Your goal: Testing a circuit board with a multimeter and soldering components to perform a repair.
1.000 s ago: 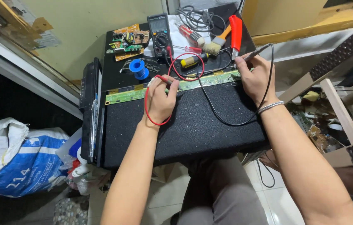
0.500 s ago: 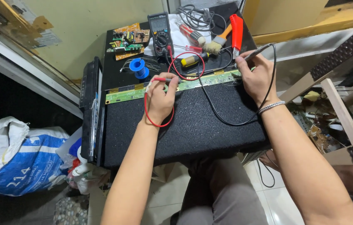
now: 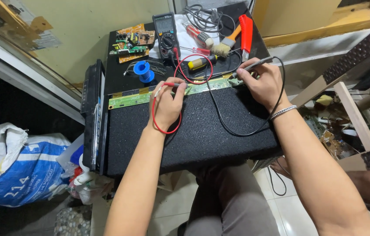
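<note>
Two test probes held against a long green circuit strip on a black worktop.

We see the left hand (image 3: 166, 105) closed in a pinching grip on the red probe (image 3: 170, 85), whose tip meets the green circuit strip (image 3: 132, 98) near its middle; the red lead (image 3: 155, 118) loops down around the wrist. The right hand (image 3: 261, 83) is closed on the black probe (image 3: 253, 66), its tip touching the right end of the strip, just beyond the fingertips; the black lead (image 3: 220, 118) curves below the strip across the black felt pad (image 3: 202, 140). Behind the strip lie the multimeter (image 3: 165, 28), a blue solder spool (image 3: 142, 69), a yellow-handled screwdriver (image 3: 199, 63), a brush (image 3: 226, 43) and small circuit boards (image 3: 130, 41). A flat panel (image 3: 92, 113) stands on edge left of the strip.
</note>
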